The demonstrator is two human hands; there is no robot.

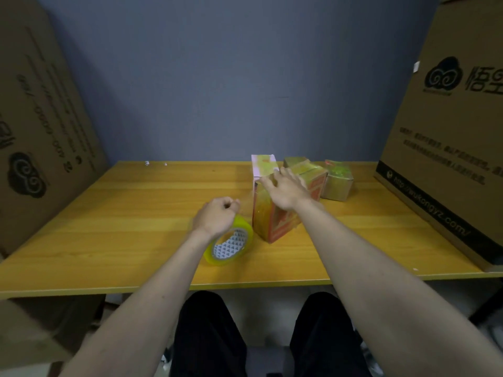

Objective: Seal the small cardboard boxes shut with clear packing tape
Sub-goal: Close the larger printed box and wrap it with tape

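Note:
A small cardboard box [268, 217] stands near the middle of the wooden table [122, 227], wrapped in shiny tape, with orange print on its front. My right hand [284, 190] lies flat on its top, fingers spread. My left hand [217, 217] is closed around the top of a roll of clear yellowish packing tape [231, 244], which stands on edge just left of the box. A thin strip of tape seems to run from the roll up to the box. Behind it sit a pale box [263, 165] and two more taped boxes [313, 176] [337, 180].
A large brown carton [446, 126] with black print stands on the table's right side. Another big cardboard sheet [40, 118] leans at the left. A blue-grey wall is behind. My legs in dark trousers [212, 333] show below the front edge.

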